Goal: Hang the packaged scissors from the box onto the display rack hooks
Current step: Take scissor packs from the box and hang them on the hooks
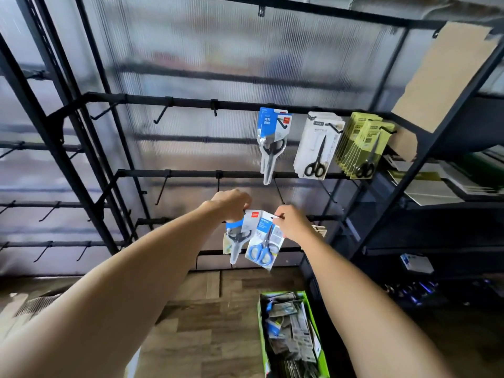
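My left hand [231,204] grips the tops of a few packaged scissors; the front pack holds grey scissors [236,238] on a blue and white card. My right hand [293,223] pinches the top corner of a pack with blue-handled scissors [263,245], which hangs tilted beside the grey one. Both hands are raised in front of the black display rack [191,174], just below its middle bar. On the upper bar hang a grey scissors pack [271,143], white packs [317,145] and green packs [362,147]. A green box [308,298] with several more packs stands on the floor.
Bare black hooks [162,114] stick out along the upper and middle bars to the left of the hung packs. A dark shelf unit [436,203] with flat goods stands at the right. Brown cardboard [444,75] leans at the top right. The floor is wood-patterned.
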A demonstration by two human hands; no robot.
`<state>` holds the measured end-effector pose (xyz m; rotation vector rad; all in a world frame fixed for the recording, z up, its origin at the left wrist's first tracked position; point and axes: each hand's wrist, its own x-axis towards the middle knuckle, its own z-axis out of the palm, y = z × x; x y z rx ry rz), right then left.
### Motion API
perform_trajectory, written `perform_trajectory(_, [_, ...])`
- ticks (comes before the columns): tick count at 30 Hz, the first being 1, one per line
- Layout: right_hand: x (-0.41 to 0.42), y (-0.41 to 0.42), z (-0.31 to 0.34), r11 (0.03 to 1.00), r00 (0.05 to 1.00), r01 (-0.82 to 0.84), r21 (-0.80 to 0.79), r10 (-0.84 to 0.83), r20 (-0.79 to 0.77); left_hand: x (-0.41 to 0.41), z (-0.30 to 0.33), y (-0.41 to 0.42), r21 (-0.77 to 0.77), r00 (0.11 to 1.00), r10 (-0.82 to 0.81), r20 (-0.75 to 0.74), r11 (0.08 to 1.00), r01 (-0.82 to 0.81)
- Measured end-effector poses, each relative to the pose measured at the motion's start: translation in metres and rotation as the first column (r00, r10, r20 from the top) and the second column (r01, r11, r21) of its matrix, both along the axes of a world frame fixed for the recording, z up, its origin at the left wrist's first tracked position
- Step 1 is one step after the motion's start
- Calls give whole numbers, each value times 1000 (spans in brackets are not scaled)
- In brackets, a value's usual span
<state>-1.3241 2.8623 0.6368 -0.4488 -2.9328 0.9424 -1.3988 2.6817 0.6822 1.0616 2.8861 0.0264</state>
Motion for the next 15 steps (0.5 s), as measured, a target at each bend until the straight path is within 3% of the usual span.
perform_trajectory(5, [-34, 0, 25, 999, 987, -39, -4, 38, -154, -30, 21, -5, 59, 997, 75, 11, 995, -75])
perform_trajectory(12, [-95, -12, 76, 983, 949, -182, -3, 174, -264, -71, 79, -28, 302, 979, 197, 59, 931, -206])
perform_trajectory(15, [-116, -20, 92, 974, 927, -215, 66, 225, -302, -78, 107, -38, 382, 964, 249, 92, 885, -265])
